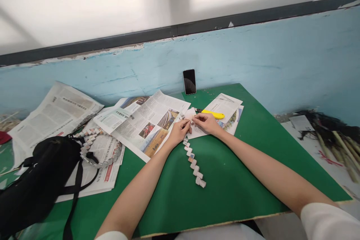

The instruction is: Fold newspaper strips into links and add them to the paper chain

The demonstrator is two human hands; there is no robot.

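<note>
A zigzag chain of folded newspaper (194,163) trails across the green tabletop toward me. Its far end runs up into my left hand (179,131), whose thumb and fingers are closed on it. Close beside it, my right hand (207,122) is pinched at the fingertips; whatever lies between them is too small and hidden to make out. Under and behind the right hand are cut newspaper sheets (223,105), with a yellow utility knife (215,114) lying on them. A large newspaper sheet (149,123) spreads out left of my left hand.
A phone (189,81) leans upright against the blue wall (253,60). At the left are a black bag (42,172) with straps, a longer looped paper chain (97,163) and more newspapers (62,107). The green table's (267,150) right edge borders a cluttered floor with sticks (343,153).
</note>
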